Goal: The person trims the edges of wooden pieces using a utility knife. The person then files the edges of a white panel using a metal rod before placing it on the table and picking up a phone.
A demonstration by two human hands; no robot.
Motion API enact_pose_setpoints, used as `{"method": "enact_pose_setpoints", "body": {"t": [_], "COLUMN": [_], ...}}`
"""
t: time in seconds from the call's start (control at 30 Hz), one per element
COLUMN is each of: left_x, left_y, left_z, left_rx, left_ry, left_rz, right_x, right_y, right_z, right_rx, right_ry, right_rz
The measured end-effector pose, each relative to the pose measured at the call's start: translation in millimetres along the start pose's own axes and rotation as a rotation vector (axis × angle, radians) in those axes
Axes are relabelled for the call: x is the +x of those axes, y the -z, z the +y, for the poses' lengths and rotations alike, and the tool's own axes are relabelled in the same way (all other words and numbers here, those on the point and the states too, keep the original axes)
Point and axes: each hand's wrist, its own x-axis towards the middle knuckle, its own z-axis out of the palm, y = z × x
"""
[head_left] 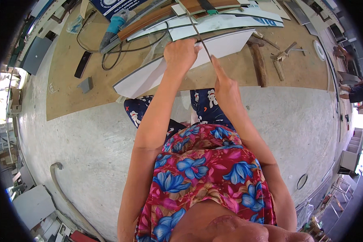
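Note:
A long white panel strip (226,46) with a dark edge lies aslant on the brown board in front of me. My left hand (181,52) is closed over the strip near its middle, knuckles up. My right hand (226,84) grips the near end of a long, thin metal file (198,34), its index finger stretched along the tool. The file crosses over the strip just right of my left hand and points away from me. Its handle is hidden inside my right hand.
White and brown strips (226,21) are piled beyond the panel. A teal-and-grey power tool (115,26) with a black cable lies left, near a black phone (82,64). To the right are a hammer (258,60), a wooden-handled tool (279,66) and a tape roll (319,50).

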Motion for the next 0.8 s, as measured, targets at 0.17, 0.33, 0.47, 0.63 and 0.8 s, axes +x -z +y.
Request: {"method": "enact_pose_setpoints", "body": {"t": [0.17, 0.33, 0.47, 0.63, 0.8], "left_x": [-0.8, 4.9, 0.9, 6.9, 12.6], "left_y": [-2.1, -4.5, -0.2, -1.7, 6.3], "left_z": [-2.6, -5.7, 0.8, -7.7, -5.6], "left_rx": [0.020, 0.029, 0.049, 0.043, 0.006], "left_ry": [-0.016, 0.023, -0.005, 0.033, 0.065], "left_rz": [0.032, 0.012, -0.005, -0.037, -0.091], "right_x": [38.8, 0.6, 38.6, -0.6, -4.0], "right_y": [-9.6, 4.8, -5.7, -3.2, -15.8], "right_z": [-5.7, 2.6, -9.7, 6.0, -1.9], "right_rx": [-0.049, 0.044, -0.050, 0.015, -0.064], "right_ry": [-0.064, -0.090, -0.076, -0.025, -0.110], "right_rz": [-0.027, -0.070, -0.057, -0.037, -0.202]}}
